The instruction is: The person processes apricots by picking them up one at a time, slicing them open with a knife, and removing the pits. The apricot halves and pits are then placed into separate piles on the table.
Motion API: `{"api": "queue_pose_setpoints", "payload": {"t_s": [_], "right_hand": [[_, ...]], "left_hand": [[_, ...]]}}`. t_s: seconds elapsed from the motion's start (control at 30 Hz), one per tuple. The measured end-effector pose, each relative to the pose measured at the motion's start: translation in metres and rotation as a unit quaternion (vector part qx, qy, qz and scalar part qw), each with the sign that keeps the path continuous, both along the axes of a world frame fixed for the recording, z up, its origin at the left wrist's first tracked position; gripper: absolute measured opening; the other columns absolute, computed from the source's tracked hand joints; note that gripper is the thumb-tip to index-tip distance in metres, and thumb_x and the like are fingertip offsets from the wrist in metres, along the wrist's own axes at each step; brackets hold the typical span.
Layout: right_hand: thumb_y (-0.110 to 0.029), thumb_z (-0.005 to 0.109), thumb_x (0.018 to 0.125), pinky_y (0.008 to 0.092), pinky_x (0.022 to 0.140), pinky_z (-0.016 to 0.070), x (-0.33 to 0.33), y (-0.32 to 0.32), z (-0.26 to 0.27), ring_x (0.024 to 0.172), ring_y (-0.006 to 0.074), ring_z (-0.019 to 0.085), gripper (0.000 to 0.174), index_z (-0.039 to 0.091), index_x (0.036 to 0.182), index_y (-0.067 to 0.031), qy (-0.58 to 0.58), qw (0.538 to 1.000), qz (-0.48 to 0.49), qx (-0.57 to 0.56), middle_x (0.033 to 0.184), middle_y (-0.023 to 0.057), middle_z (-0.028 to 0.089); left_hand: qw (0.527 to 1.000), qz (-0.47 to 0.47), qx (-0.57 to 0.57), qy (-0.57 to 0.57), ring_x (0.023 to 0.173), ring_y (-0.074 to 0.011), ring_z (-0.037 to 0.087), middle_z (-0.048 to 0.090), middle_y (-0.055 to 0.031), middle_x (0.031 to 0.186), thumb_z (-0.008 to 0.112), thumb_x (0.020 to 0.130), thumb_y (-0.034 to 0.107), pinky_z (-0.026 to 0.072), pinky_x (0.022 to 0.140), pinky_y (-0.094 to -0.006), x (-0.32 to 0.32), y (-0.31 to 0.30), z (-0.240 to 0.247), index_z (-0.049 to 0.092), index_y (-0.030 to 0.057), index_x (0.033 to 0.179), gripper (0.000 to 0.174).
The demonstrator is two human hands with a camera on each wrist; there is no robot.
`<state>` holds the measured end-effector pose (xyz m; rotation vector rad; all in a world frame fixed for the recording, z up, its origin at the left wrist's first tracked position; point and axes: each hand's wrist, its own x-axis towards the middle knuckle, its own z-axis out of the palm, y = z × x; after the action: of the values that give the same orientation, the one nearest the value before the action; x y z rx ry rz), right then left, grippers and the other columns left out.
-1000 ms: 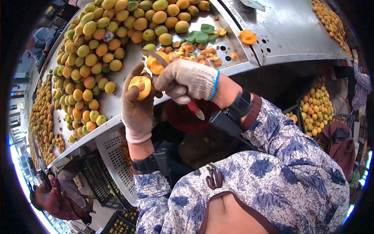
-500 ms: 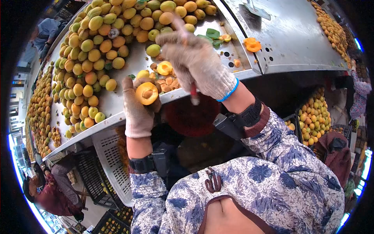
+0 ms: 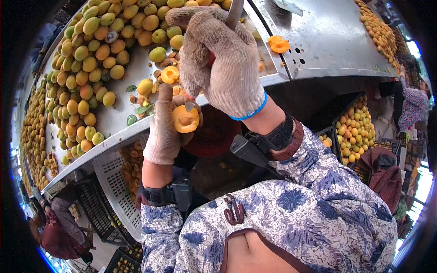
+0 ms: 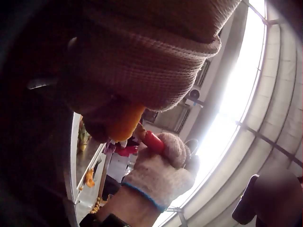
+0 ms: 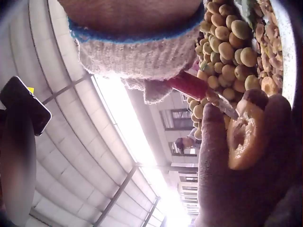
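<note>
Held in my gloved left hand (image 3: 164, 125), a cut apricot half (image 3: 185, 120) has its cut face turned up. A hollow shows in the middle of that face. My gloved right hand (image 3: 225, 63) grips a red-handled knife (image 5: 189, 86), its broad blade pointing up past the knuckles. The small metal tip (image 5: 228, 106) at the handle's other end is right at the apricot half, as the right wrist view shows. Another apricot half (image 3: 170, 74) lies on the metal table (image 3: 129, 98) just beyond the left hand. Left wrist view: the glove shades most of the held fruit.
Whole apricots (image 3: 86, 68) are heaped on the table's left side. Apricot pits (image 5: 267, 52) lie near its front edge. More orange apricot halves (image 3: 278, 44) sit by the right-hand panel. Below are a white perforated basket (image 3: 114, 182), a red tub (image 3: 214, 134) and a crate of apricots (image 3: 355, 132).
The right hand set an apricot half on the table, then came back over the left hand with the knife's small tip down. The brown pit seen in the held half now gives way to a hollow.
</note>
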<state>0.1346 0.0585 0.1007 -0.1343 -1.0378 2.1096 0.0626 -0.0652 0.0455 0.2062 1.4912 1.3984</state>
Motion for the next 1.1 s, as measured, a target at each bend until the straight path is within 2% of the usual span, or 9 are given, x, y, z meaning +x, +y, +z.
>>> {"api": "queue_pose_setpoints", "payload": {"t_s": [0.2, 0.27, 0.37, 0.5, 0.57, 0.6, 0.63, 0.7, 1.1], "right_hand": [[-0.014, 0.060, 0.093, 0.0192, 0.039, 0.0380, 0.005, -0.014, 0.009, 0.047, 0.0039, 0.049, 0.014, 0.066, 0.098, -0.0024, -0.018, 0.999, 0.033, 0.018, 0.069, -0.0007, 0.060], [-0.014, 0.061, 0.092, 0.0176, 0.044, 0.0400, 0.000, -0.022, 0.005, 0.054, 0.0027, 0.051, 0.014, 0.066, 0.098, -0.0024, -0.067, 0.956, -0.159, 0.236, 0.074, -0.0003, 0.063], [-0.018, 0.060, 0.092, 0.0189, 0.044, 0.0366, 0.004, -0.023, 0.010, 0.050, 0.0033, 0.048, 0.022, 0.066, 0.103, -0.0003, -0.046, 0.994, 0.054, 0.079, 0.064, -0.0022, 0.056], [-0.015, 0.060, 0.092, 0.0192, 0.045, 0.0371, -0.003, -0.016, -0.003, 0.051, 0.0039, 0.049, 0.018, 0.066, 0.099, -0.0007, -0.051, 0.994, 0.068, 0.071, 0.066, -0.0021, 0.056], [-0.019, 0.055, 0.094, 0.0218, 0.042, 0.0359, -0.023, 0.009, -0.032, 0.048, 0.0061, 0.046, 0.021, 0.065, 0.100, -0.0010, 0.043, 0.845, -0.197, 0.496, 0.064, -0.0036, 0.049], [-0.019, 0.055, 0.094, 0.0218, 0.042, 0.0359, -0.018, 0.007, -0.028, 0.048, 0.0061, 0.046, 0.021, 0.065, 0.100, -0.0010, 0.043, 0.845, -0.196, 0.496, 0.064, -0.0036, 0.049], [-0.022, 0.053, 0.095, 0.0237, 0.041, 0.0346, -0.009, 0.006, -0.022, 0.046, 0.0074, 0.042, 0.024, 0.064, 0.100, -0.0012, 0.059, 0.980, -0.010, 0.188, 0.063, -0.0037, 0.045], [-0.030, 0.046, 0.097, 0.0282, 0.037, 0.0297, -0.008, 0.007, -0.020, 0.043, 0.0101, 0.033, 0.033, 0.061, 0.105, -0.0008, 0.039, 0.970, 0.151, -0.187, 0.060, -0.0038, 0.033], [-0.026, 0.047, 0.096, 0.0262, 0.039, 0.0285, -0.022, 0.014, -0.051, 0.043, 0.0096, 0.033, 0.029, 0.057, 0.103, 0.0004, 0.119, 0.869, 0.280, -0.391, 0.058, -0.0050, 0.033]], "left_hand": [[0.998, 0.047, 0.046, 0.021, 0.059, -0.0117, 0.060, 0.064, -0.0056, 0.079, 0.040, 0.091, 0.064, 0.0428, 0.045, -0.0212, 0.001, -0.005, -0.020, 0.062, 0.0066, 0.100, 0.062], [0.883, 0.019, 0.080, 0.463, 0.068, -0.0148, 0.063, 0.064, -0.0081, 0.090, 0.043, 0.093, 0.054, 0.0472, 0.050, -0.0233, 0.011, -0.010, -0.023, 0.058, 0.0056, 0.112, 0.054], [0.996, 0.083, 0.004, -0.026, 0.078, -0.0156, 0.064, 0.063, -0.0091, 0.102, 0.053, 0.091, 0.032, 0.0501, 0.057, -0.0253, 0.006, -0.009, -0.004, 0.054, 0.0053, 0.120, 0.040], [0.998, 0.057, 0.012, 0.036, 0.083, -0.0159, 0.063, 0.062, -0.0096, 0.101, 0.057, 0.089, 0.021, 0.0507, 0.060, -0.0265, 0.001, -0.016, -0.020, 0.052, 0.0052, 0.122, 0.037], [0.801, -0.148, 0.117, 0.568, 0.079, -0.0170, 0.063, 0.061, -0.0104, 0.098, 0.056, 0.091, 0.021, 0.0504, 0.061, -0.0261, -0.012, -0.022, -0.037, 0.053, 0.0046, 0.121, 0.034], [0.802, -0.147, 0.116, 0.568, 0.079, -0.0170, 0.063, 0.061, -0.0104, 0.098, 0.056, 0.091, 0.021, 0.0504, 0.061, -0.0261, -0.008, -0.021, -0.032, 0.053, 0.0046, 0.121, 0.034], [0.915, -0.082, 0.134, 0.371, 0.075, -0.0170, 0.062, 0.061, -0.0105, 0.092, 0.052, 0.094, 0.027, 0.0495, 0.059, -0.0257, -0.004, -0.019, -0.025, 0.054, 0.0036, 0.116, 0.033], [0.987, 0.056, 0.109, -0.102, 0.061, -0.0150, 0.059, 0.061, -0.0085, 0.077, 0.048, 0.098, 0.038, 0.0463, 0.053, -0.0242, 0.002, -0.009, 0.001, 0.056, 0.0017, 0.103, 0.037], [0.980, 0.038, 0.176, -0.082, 0.050, -0.0151, 0.057, 0.059, -0.0051, 0.066, 0.046, 0.097, 0.048, 0.0471, 0.046, -0.0257, 0.002, -0.010, 0.002, 0.054, 0.0065, 0.099, 0.042]]}}
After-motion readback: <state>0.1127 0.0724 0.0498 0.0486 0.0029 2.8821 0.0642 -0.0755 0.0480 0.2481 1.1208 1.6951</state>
